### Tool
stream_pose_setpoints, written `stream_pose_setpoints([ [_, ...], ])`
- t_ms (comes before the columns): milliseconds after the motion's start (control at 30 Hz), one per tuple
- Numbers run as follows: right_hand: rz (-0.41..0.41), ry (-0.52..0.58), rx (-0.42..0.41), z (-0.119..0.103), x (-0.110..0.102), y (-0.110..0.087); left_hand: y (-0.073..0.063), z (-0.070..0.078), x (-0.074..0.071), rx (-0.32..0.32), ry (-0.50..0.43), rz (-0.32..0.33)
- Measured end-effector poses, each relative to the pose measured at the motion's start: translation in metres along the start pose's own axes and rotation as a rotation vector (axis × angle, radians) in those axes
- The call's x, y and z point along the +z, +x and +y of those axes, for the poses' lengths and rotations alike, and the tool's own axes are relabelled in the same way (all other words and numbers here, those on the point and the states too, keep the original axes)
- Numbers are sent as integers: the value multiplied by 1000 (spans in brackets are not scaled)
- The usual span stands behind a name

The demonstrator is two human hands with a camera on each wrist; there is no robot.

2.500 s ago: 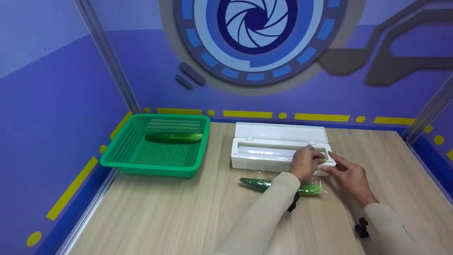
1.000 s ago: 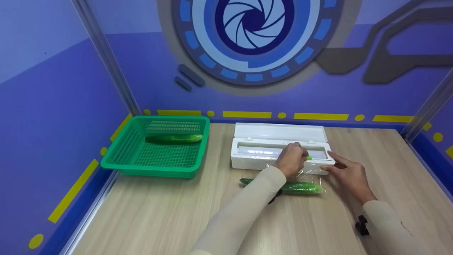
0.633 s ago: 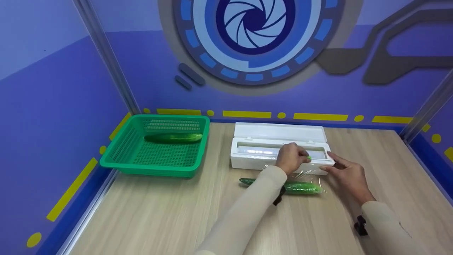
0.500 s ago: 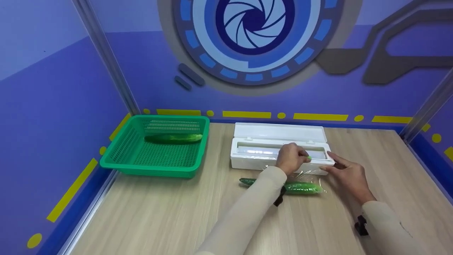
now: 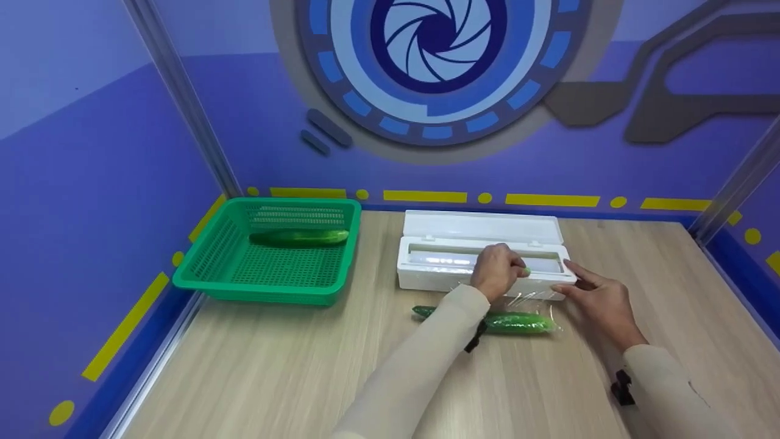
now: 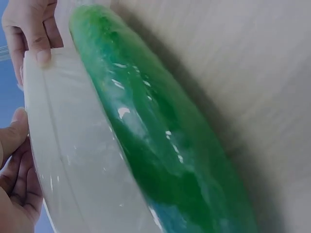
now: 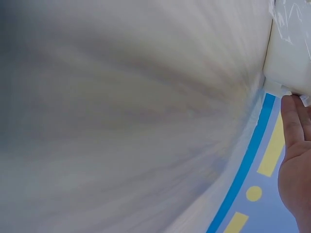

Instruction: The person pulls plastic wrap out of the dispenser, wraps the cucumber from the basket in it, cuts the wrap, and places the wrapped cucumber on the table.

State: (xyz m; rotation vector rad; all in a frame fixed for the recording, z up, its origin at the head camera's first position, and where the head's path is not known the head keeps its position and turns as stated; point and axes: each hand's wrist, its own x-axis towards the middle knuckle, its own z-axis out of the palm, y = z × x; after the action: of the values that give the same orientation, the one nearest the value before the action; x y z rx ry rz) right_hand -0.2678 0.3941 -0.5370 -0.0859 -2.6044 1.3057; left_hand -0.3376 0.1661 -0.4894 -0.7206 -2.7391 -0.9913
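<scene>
A white cling film box [image 5: 439,280] stands on the table with its lid [image 5: 481,228] tipped back, the film roll [image 5: 442,260] showing inside. Bent over its front edge, my left hand [image 5: 496,271] pinches a small green slide cutter [image 5: 527,271] between thumb and fingers. My right hand [image 5: 606,305] grips the box's right end, thumb in front and fingers behind. In front of the box lies a cucumber [image 5: 524,324] covered in clear film, partly hidden by my left forearm. The left wrist view shows this cucumber [image 6: 155,131] close up, glossy under the film.
A green plastic basket [image 5: 262,292] stands at the left, with another cucumber [image 5: 298,237] lying inside. Behind the wooden table [image 5: 292,378] rises a blue patterned wall [image 5: 244,122]. A metal post [image 5: 183,91] runs up the left corner.
My left hand has moved left along the box's front edge with the slide cutter, away from the right end, then shifts only slightly. My right hand stays at the box's right end.
</scene>
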Motion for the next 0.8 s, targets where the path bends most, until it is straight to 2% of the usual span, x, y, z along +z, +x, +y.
stream_pose_setpoints([
  [167,-1,-32,15,0,-2,-1,-6,-10,-6,55,8,-6],
  [300,5,-30,-4,0,-3,0,-10,-19,-16,88,16,-4],
  [533,27,-22,-35,2,-3,1,-16,-39,-36,83,-5,-7],
  [800,22,0,-36,2,2,1,-22,-49,-46,90,-5,-20],
])
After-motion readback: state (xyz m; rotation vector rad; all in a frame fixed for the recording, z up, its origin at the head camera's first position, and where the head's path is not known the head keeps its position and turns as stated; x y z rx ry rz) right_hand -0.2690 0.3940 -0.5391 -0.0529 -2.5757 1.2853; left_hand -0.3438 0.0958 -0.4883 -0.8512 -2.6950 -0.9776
